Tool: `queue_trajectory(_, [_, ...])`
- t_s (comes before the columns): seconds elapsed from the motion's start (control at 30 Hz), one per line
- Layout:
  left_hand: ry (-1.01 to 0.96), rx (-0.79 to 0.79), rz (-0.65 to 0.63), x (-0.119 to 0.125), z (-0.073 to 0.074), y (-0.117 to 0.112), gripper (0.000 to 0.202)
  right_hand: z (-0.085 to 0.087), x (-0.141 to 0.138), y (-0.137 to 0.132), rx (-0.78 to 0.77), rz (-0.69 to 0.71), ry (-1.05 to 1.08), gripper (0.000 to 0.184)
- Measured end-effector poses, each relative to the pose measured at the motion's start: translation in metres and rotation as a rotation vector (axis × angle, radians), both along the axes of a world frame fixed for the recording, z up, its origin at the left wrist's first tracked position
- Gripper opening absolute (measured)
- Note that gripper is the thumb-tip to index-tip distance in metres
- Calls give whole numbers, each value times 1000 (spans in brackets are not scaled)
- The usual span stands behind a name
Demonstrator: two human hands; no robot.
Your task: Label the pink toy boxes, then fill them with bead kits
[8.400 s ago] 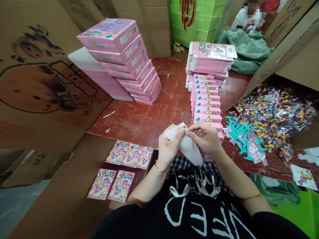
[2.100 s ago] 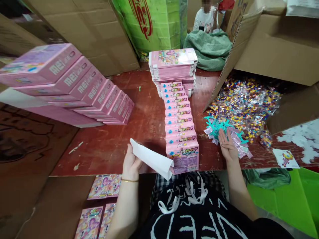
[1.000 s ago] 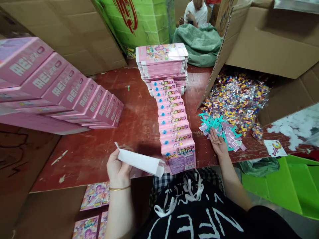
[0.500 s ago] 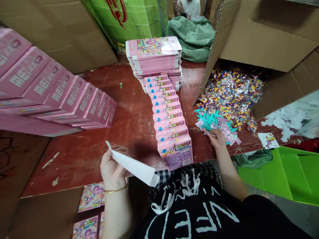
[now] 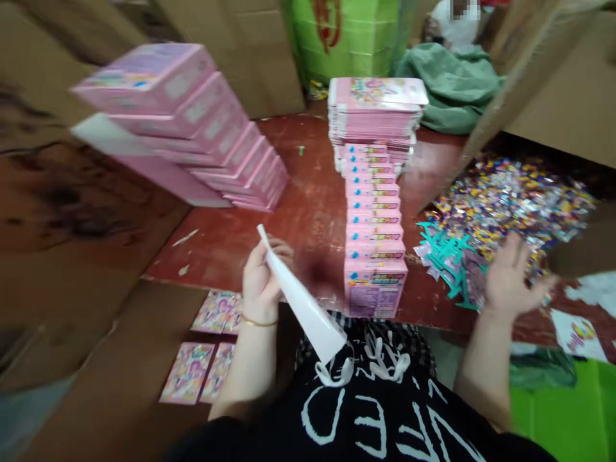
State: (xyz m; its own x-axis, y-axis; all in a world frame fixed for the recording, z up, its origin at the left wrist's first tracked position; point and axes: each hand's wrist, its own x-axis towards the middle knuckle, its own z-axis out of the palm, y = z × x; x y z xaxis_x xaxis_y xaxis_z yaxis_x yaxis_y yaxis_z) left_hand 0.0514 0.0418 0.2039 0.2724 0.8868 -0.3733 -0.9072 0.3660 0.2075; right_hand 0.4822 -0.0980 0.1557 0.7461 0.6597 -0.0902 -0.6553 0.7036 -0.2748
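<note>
Left hand (image 5: 262, 276) grips 1 long folded white paper piece (image 5: 308, 311), sloping past near edge of red tabletop (image 5: 315, 205). Right hand (image 5: 510, 276) spread at multicoloured clear-plastic packet heap (image 5: 520, 199). Reads as reach step; a pick would need right fingers closing.

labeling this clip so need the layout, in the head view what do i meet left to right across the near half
flat pink packets, left hand, white folded piece in its grip, row of pink boxes, teal pieces, right hand, printed card
</note>
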Motion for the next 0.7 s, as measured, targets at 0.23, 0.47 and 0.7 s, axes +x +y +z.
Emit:
queue_trajectory(0.23, [241,57,-23,21,9,-19,19,32,-134,-1,-179,940,-667,82])
queue_trajectory(0.47, [577,309,4,18,9,-39,50,19,-254,9,-360,1294,-976,33])
queue_trajectory(0.7, [793,405,-61,-19,-9,-59,49,26,-264,19,-367,1166,-712,48])
